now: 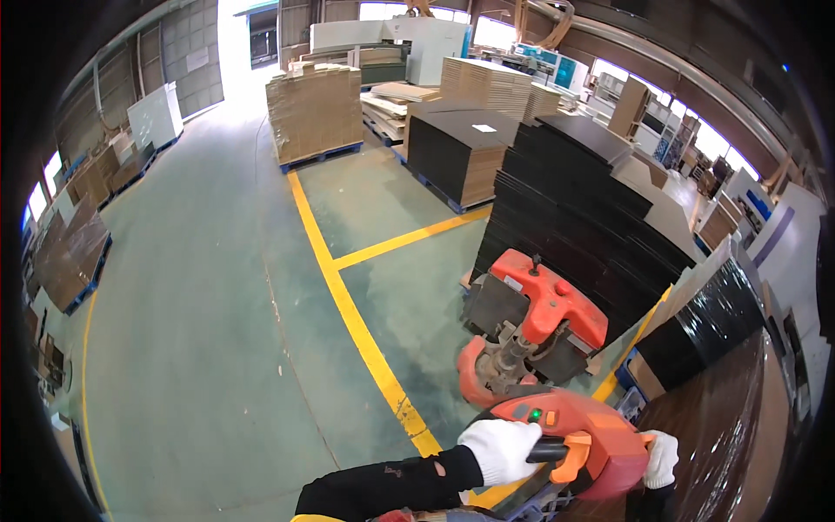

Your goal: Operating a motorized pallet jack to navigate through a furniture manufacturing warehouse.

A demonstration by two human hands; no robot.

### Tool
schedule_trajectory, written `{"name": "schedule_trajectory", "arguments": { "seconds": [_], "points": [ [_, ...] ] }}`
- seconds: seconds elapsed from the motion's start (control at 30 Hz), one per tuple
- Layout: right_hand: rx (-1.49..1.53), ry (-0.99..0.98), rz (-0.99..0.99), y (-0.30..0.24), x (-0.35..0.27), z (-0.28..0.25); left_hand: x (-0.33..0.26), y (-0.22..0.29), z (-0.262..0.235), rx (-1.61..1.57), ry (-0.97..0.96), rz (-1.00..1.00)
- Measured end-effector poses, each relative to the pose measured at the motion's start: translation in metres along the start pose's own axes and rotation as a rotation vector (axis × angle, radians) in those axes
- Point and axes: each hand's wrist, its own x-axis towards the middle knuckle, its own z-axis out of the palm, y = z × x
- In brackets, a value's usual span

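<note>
My left hand [503,451], in a white knit glove, is wrapped round the black grip on the near left of a pallet truck's control handle [600,418]. Beside that grip sits an orange lever [571,458], and a small green light glows on the red-orange head. My right hand [661,458], also gloved in white, closes on the handle's right end; its fingers are partly hidden. Ahead of the handle stands the truck's red-orange body [544,300] with its dark, worn covers. Right behind it rises a tall stack of black boards [574,217]; the forks are out of sight.
Yellow floor lines [344,304] cross the green floor [196,322]. Farther off are a black-topped board stack [448,161] and a brown stack [315,113] on blue pallets. Film-wrapped boards [713,409] stand close on my right. More wrapped stacks [74,252] line the left side.
</note>
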Motion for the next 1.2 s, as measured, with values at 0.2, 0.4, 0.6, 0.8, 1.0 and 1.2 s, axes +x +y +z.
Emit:
{"name": "schedule_trajectory", "arguments": {
  "seconds": [0.2,0.4,0.6,0.8,1.0,1.2],
  "points": [
    [0.069,-0.008,-0.108,-0.024,0.013,-0.015,0.003,0.026,0.006,0.065,-0.013,-0.157],
    [-0.107,-0.1,-0.146,0.016,0.009,-0.031,0.006,0.055,0.026,0.137,0.056,-0.251],
    [-0.146,-0.095,-0.196,0.04,0.005,-0.041,0.015,0.076,0.044,0.135,0.07,-0.262],
    [-0.059,-0.054,-0.247,0.06,0.003,-0.045,0.025,0.082,0.061,0.136,0.088,-0.298],
    [-0.106,-0.09,-0.317,0.07,0.0,-0.041,0.03,0.076,0.088,0.14,0.141,-0.335],
    [-0.139,-0.111,-0.36,0.089,-0.006,-0.03,0.035,0.069,0.104,0.154,0.227,-0.281]
  ]
}}
